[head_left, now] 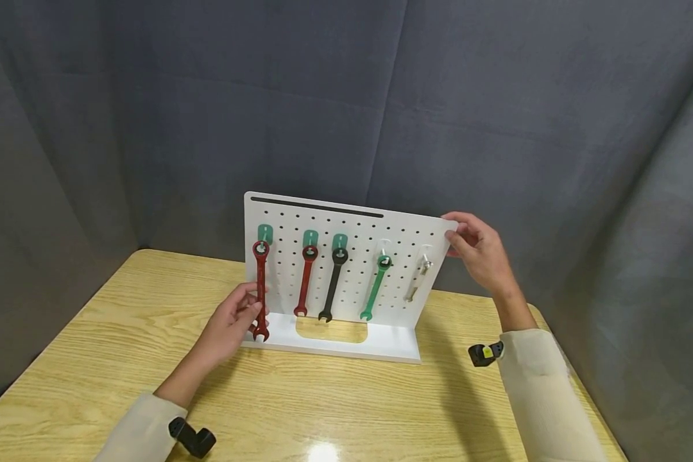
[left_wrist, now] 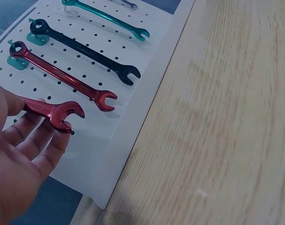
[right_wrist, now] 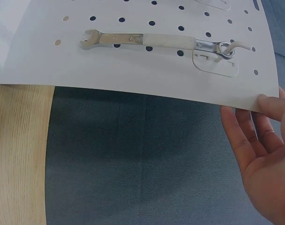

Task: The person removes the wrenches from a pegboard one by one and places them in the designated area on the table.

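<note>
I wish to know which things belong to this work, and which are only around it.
Likely in the work:
leftmost red wrench, gripped by the left hand
white pegboard, corner pinched by the right hand
leftmost teal hook, at that wrench's ring end

Only around it:
second red wrench, black wrench, green wrench, silver wrench: hanging untouched
wooden table; grey curtain; wrist cameras

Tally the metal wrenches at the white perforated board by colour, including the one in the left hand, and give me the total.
Glossy red metal wrenches: 2
Black metal wrench: 1
Glossy green metal wrench: 1
Silver metal wrench with a pale middle: 1
Total: 5
</note>
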The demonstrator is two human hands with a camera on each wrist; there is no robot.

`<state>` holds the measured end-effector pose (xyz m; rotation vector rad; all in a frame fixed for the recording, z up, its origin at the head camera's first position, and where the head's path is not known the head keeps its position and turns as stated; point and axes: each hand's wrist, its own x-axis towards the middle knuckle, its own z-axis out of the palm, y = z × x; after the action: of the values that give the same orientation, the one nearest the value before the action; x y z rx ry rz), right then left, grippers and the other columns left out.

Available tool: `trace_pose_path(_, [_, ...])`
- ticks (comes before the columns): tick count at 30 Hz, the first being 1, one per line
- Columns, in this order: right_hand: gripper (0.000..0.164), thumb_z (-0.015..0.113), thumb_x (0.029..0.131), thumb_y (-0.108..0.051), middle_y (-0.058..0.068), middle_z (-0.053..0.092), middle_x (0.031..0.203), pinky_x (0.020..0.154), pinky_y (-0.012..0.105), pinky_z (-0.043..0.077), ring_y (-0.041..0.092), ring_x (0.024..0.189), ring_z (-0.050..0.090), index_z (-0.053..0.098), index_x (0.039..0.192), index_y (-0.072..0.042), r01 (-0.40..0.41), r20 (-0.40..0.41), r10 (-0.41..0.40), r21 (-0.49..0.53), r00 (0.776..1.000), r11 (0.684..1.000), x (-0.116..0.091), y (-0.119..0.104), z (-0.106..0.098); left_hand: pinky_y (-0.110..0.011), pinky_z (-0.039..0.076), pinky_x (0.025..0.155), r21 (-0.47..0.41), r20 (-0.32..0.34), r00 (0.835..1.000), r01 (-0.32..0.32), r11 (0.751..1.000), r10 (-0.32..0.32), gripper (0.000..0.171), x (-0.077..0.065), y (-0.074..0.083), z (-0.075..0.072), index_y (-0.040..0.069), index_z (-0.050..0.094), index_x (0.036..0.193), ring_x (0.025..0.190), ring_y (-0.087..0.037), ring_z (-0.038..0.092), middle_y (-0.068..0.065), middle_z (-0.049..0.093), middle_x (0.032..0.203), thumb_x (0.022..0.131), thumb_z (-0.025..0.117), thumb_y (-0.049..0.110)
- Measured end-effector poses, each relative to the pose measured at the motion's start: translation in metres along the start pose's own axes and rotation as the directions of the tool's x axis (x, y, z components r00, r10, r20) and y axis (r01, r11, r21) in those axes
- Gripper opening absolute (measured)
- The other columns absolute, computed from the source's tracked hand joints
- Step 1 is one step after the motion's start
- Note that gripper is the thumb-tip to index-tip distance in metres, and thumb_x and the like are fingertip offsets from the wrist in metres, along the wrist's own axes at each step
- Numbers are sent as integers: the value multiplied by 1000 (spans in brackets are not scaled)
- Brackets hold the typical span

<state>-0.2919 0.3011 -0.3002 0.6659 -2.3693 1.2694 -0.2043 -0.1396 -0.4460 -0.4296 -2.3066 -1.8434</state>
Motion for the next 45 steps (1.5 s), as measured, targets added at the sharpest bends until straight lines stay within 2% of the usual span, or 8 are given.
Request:
trace_pose_path(7, [34, 58, 103, 5, 25, 59, 103, 73, 21, 59, 21, 92, 66, 58, 137, 1, 6, -2, -6, -13, 1000, 1000, -1, 2, 5, -30, 58, 71, -57, 1, 1000, 27, 998, -27, 34, -3, 2, -4, -2, 52, 140, 83, -16, 65, -18, 61, 102, 107, 54, 4])
trace_pose_path(12, [34, 55, 103, 6, 26, 57, 103, 75, 28, 61, 25, 94, 65, 57, 137, 2, 3, -4, -3, -26, 1000, 1000, -2, -1, 5, -32, 59, 70, -116, 25, 999, 42, 992, -40, 36, -4, 6, -5, -3, 49, 141, 84, -14, 65, -19, 61, 103, 106, 55, 4])
trace_pose_path(16, [33, 56, 103, 6, 27, 56, 103, 75, 31, 61, 29, 94, 65, 56, 137, 3, -7, 9, 7, -2, 1000, 1000, -5, -16, 5, -31, 59, 69, -158, 30, 999, 40, 987, -36, 37, -6, 11, -7, -6, 48, 141, 85, -12, 65, -16, 61, 102, 105, 55, 2])
trace_pose_path(19, [33, 55, 103, 6, 28, 57, 104, 74, 26, 60, 29, 95, 65, 55, 136, 5, -2, 18, 2, 1, 1000, 1000, -7, -31, 5, -31, 58, 69, -174, 35, 999, 34, 984, -28, 38, -6, 15, -9, -6, 47, 142, 85, -12, 64, -16, 62, 102, 105, 55, 3])
trace_pose_path(23, [33, 54, 103, 7, 28, 58, 105, 73, 25, 60, 31, 95, 65, 54, 137, 6, 9, 20, -9, -15, 1000, 1000, -9, -37, 6, -31, 58, 69, -165, 46, 999, 27, 986, -20, 38, -7, 18, -11, -6, 47, 142, 86, -14, 65, -20, 63, 105, 106, 55, 4])
trace_pose_path(26, [34, 55, 104, 5, 26, 59, 106, 74, 32, 62, 31, 95, 65, 54, 138, 3, 1, 14, -1, -24, 1000, 1000, -6, -21, 5, -32, 58, 70, -154, 44, 999, 22, 988, -15, 38, -7, 18, -13, -5, 47, 142, 87, -14, 65, -21, 63, 105, 106, 55, 3])
trace_pose_path(31, [35, 55, 105, 2, 24, 58, 105, 71, 27, 61, 26, 94, 64, 55, 140, -1, -13, -2, 13, -29, 1000, 1000, -3, 3, 5, -33, 59, 70, -158, 44, 999, 25, 987, -19, 38, -9, 21, -10, -5, 48, 141, 86, -15, 67, -20, 63, 104, 105, 55, 3])
trace_pose_path(45, [34, 53, 105, 6, 27, 56, 102, 73, 27, 61, 26, 94, 64, 54, 138, 4, 11, 5, -11, 3, 1000, 1000, -10, -31, 8, -34, 60, 69, -109, 46, 999, 2, 994, 3, 35, -22, 17, -14, -6, 50, 138, 85, -14, 67, -19, 64, 100, 105, 56, 1])
